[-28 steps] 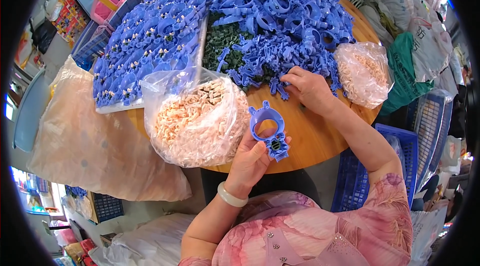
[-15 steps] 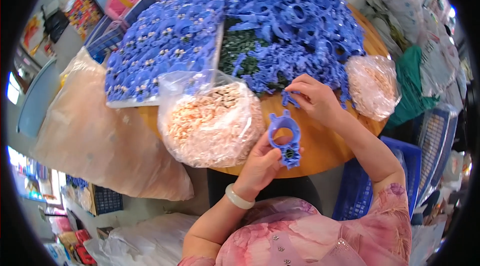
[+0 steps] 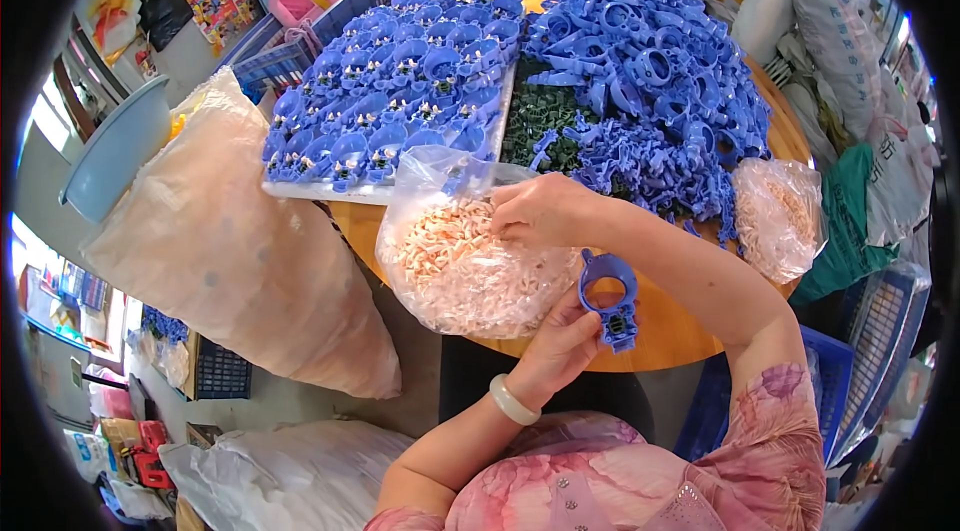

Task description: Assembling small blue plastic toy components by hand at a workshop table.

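My left hand grips a blue plastic ring-shaped part, which has a dark green piece set in its lower block. The part is held above the table's near edge, its ring upward. Just left of it sits an open clear plastic bag of small peach-coloured pieces. Over the bag's mouth is my right hand, its fingers pinched together at the pieces. Whatever those fingertips hold is hidden. My right forearm crosses above the table.
Finished-looking blue parts stand in rows on a white board. Beside it lie dark green pieces and a heap of loose blue parts. A second bag of peach pieces is at right. A large sack leans at left.
My right hand has moved left from the small blue pieces to the peach pieces in the bag. My left hand still holds the blue ring part. The view has shifted left.
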A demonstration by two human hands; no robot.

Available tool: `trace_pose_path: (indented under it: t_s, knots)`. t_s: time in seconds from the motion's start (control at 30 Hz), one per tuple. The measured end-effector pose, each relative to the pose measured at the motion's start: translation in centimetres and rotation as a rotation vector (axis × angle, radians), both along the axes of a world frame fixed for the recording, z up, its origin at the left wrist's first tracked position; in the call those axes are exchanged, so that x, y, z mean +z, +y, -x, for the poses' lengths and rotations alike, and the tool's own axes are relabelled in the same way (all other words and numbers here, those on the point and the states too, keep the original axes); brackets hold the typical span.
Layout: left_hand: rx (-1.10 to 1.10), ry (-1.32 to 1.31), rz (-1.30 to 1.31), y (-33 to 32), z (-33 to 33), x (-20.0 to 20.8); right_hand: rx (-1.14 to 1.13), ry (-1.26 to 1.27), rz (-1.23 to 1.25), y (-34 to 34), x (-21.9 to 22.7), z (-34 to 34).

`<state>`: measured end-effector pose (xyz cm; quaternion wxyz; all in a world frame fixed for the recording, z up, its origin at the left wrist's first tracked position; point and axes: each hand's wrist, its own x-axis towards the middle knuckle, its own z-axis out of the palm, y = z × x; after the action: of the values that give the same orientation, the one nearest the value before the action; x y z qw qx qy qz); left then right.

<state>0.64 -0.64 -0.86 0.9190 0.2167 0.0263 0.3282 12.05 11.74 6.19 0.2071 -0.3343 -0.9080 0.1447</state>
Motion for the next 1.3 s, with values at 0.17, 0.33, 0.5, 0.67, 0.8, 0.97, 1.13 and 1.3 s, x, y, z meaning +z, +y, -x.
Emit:
trace_pose_path:
  t_s: [0.17,0.33,0.5,0.67,0.8,0.97,1.13,1.3]
  knots:
    - [0.020,0.072,-0.079,-0.2,-0.1,0.3,-0.117,0.261,0.198,-1.3,0.7,-1.7]
    - [0.005,0.036,-0.030,0.0,0.0,0.4,-0.169,0.513,0.410,-3.8,1.6,-4.2]
    - [0.056,0.095,-0.013,-0.2,-0.1,0.7,-0.197,0.685,0.442,-7.5,2.1,-6.5]
    - [0.057,0.101,-0.046,-0.1,-0.2,0.7,-0.293,0.680,0.197,-11.4,2.7,-8.0]
    - [0.084,0.086,-0.056,-0.1,-0.3,0.2,-0.348,0.551,0.014,-13.4,2.6,-8.3]
    - [0.073,0.063,-0.036,-0.2,-0.4,0.0,-0.216,0.355,-0.090,-15.1,1.4,-7.4]
    - [0.057,0.119,0.001,-0.2,-0.1,0.7,-0.078,0.208,-0.068,-15.0,2.6,-7.0]
    - [0.057,0.176,-0.032,-0.1,-0.2,0.2,0.078,0.038,-0.169,-14.3,2.8,-7.2]
